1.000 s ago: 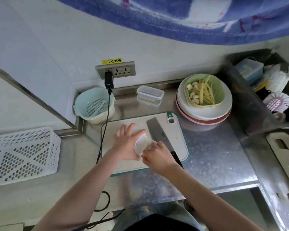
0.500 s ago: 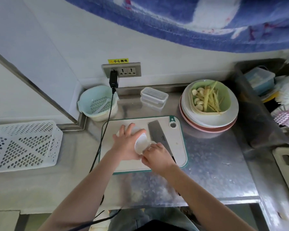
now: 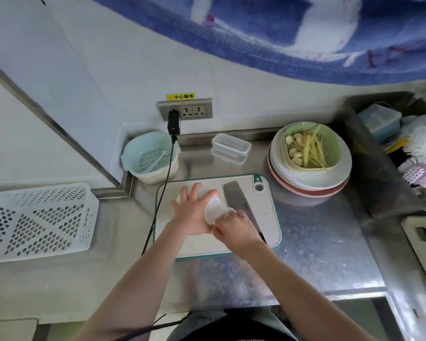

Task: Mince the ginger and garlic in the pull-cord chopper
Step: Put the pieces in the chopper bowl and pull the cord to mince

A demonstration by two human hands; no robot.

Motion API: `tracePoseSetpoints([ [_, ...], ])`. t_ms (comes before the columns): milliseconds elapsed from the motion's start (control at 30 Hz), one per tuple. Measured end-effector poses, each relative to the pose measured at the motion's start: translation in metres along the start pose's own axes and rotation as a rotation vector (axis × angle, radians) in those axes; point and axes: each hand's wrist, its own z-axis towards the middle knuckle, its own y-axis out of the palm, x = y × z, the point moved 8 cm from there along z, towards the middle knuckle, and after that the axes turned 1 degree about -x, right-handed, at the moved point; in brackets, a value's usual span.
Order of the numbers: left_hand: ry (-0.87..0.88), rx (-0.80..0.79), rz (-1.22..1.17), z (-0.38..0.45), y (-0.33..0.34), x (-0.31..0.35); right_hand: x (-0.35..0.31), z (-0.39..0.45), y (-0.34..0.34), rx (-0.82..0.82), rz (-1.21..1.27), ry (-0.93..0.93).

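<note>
Steel worktop (image 3: 305, 262), centre frame: cutting board (image 3: 268, 232) carrying white chopper (image 3: 213, 210). Left hand (image 3: 192, 215) grips its body as before; right hand (image 3: 234, 226) still pinches its lid edge. Ginger and garlic (image 3: 303, 150) unmoved in green bowl (image 3: 335, 143), upper right.

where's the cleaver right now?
Head view: the cleaver lies flat on the cutting board, just right of the chopper held by both hands; its handle end runs under the right hand.

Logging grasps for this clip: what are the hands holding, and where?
Left hand holds the white round plastic chopper over its top and far side; right hand grips its near edge.
</note>
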Motion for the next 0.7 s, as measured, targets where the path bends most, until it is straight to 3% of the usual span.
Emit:
tracePoseSetpoints([
  [167, 0.083, -0.057, 0.026, 0.003, 0.005, 0.02, 0.041, -0.011, 0.0, -0.007, -0.106, 0.274],
  [267, 0.121, -0.057, 0.033, 0.006, 0.005, 0.022, 0.068, -0.04, 0.012, -0.148, -0.192, 0.425],
  [433, 0.147, -0.036, 0.057, 0.009, 0.001, 0.015, 0.122, -0.086, 0.0, -0.109, -0.059, 0.688],
  [567, 0.157, -0.047, 0.069, 0.011, 0.003, 0.016, 0.058, -0.03, -0.013, -0.045, -0.031, 0.445],
  [700, 0.201, -0.04, 0.082, 0.012, 0.002, 0.015, 0.006, 0.001, -0.001, -0.131, -0.102, 0.304],
])
